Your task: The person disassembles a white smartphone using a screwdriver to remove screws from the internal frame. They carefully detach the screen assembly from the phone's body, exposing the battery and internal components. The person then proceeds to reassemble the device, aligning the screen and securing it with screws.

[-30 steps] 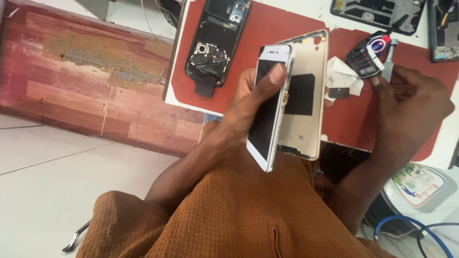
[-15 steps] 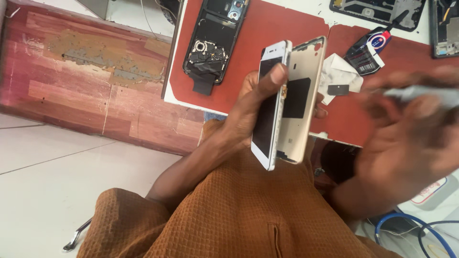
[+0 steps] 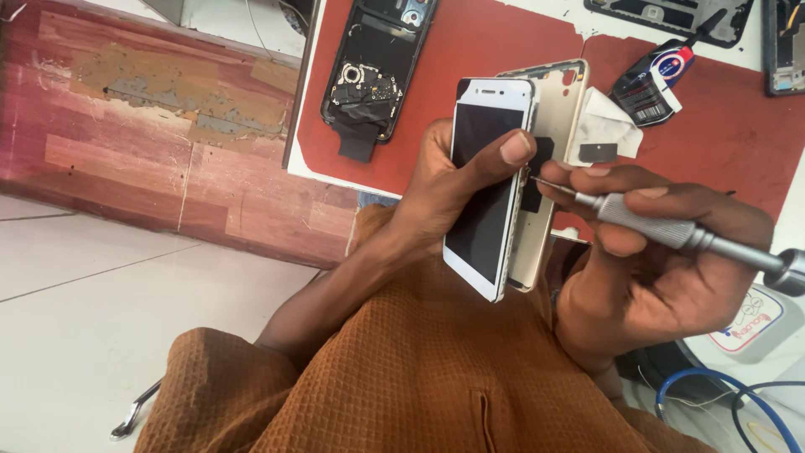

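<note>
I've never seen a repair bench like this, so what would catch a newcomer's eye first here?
At the centre, the left hand grips a white phone opened away from its gold back shell. The right hand points a silver screwdriver into the gap between them. Behind, on the red mat, lies a stripped black phone frame.

The white-framed smartphone [image 3: 489, 184] shows a glossy black glass face with a smooth, pale plastic-looking border. Behind it, the gold phone back shell [image 3: 549, 168] looks like matt, satin-finished metal. The slim silver screwdriver [image 3: 671, 231] is bare metal, its grip finely knurled and dull, its shaft smooth. The red work mat [image 3: 470, 50] on the counter appears matt and slightly worn. The reddish wooden panel [image 3: 142, 159] is rough, with chipped, peeling patches. The orange-brown waffle-weave garment [image 3: 402, 377] is coarse, textured cloth. The white floor tiles [image 3: 92, 335] look smooth.
</note>
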